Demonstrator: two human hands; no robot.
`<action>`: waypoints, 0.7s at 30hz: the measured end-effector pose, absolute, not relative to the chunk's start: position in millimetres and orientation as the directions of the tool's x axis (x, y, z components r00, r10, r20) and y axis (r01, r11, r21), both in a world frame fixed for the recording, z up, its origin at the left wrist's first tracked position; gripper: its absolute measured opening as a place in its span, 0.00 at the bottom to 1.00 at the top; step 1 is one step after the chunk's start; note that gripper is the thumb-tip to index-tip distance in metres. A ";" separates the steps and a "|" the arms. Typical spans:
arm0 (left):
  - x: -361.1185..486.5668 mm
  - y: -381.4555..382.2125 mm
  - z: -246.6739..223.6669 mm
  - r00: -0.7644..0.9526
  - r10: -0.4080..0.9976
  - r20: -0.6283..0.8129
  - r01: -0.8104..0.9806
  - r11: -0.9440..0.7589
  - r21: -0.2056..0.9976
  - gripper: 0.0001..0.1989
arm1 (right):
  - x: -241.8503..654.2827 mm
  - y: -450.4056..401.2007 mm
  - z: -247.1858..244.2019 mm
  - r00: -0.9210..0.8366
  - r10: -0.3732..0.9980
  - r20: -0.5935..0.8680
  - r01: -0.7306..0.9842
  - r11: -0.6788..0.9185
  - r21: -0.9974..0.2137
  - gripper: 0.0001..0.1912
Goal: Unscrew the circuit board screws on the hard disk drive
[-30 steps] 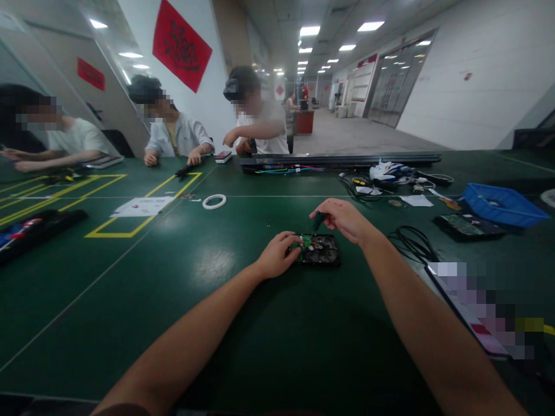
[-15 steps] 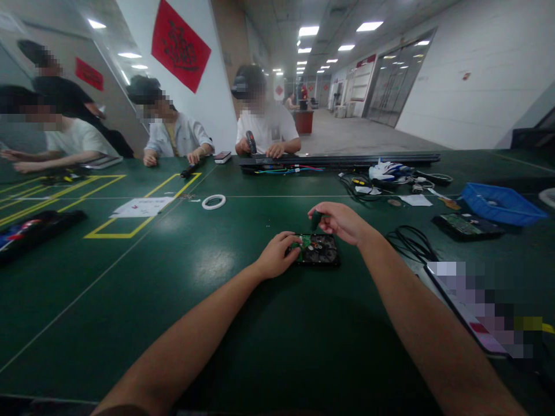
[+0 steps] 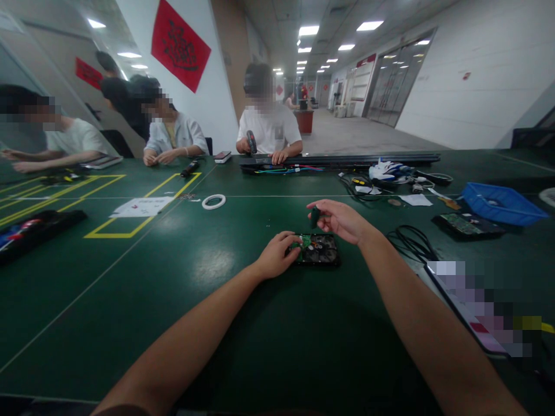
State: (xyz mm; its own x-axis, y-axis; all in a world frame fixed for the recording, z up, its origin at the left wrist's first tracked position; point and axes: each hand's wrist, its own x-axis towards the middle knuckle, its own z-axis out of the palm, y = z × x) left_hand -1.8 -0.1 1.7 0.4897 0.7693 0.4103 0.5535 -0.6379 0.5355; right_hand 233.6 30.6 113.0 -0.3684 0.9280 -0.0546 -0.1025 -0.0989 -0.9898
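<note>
A black case with a green circuit board (image 3: 321,251) lies flat on the green table (image 3: 243,312). My left hand (image 3: 280,254) rests on its left end, thumb and fingers over the board's edge. Upright above the case's upper side is a dark green screwdriver handle (image 3: 315,217), pinched in the fingers of my right hand (image 3: 340,221). The tool's lower tip is too small to make out.
A white ring (image 3: 214,201) and paper (image 3: 143,207) lie left of the case. On the right are a second board unit (image 3: 468,225), a blue tray (image 3: 503,203), black cables (image 3: 414,242) and gloves (image 3: 390,170). Several people sit across the table.
My right index finger has straightened a little over the handle, and the hand has shifted slightly. My left hand stays put. Across the table, a standing person has moved right.
</note>
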 end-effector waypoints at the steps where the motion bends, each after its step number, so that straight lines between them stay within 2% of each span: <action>1: -1.7 -0.4 2.0 0.490 0.770 0.410 0.553 -0.637 0.536 0.15 | 234.2 31.1 112.8 -0.369 0.928 -0.048 -0.099 -0.091 -0.991 0.11; 12: -1.7 0.4 1.2 0.489 0.771 0.408 0.554 -0.636 0.537 0.15 | 235.6 35.5 106.8 -0.253 0.967 0.014 -0.070 -0.004 -0.998 0.09; 21: -2.0 0.9 0.6 0.490 0.771 0.406 0.555 -0.635 0.538 0.16 | 234.4 31.3 111.9 -0.290 0.956 0.045 -0.065 0.027 -0.998 0.11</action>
State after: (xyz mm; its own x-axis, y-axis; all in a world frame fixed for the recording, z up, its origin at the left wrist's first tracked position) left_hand -2.0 0.9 0.6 0.4904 0.7714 0.4056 0.5545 -0.6352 0.5376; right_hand 234.4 31.3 111.9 -0.2895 0.9561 0.0449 -0.0651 0.0271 -0.9975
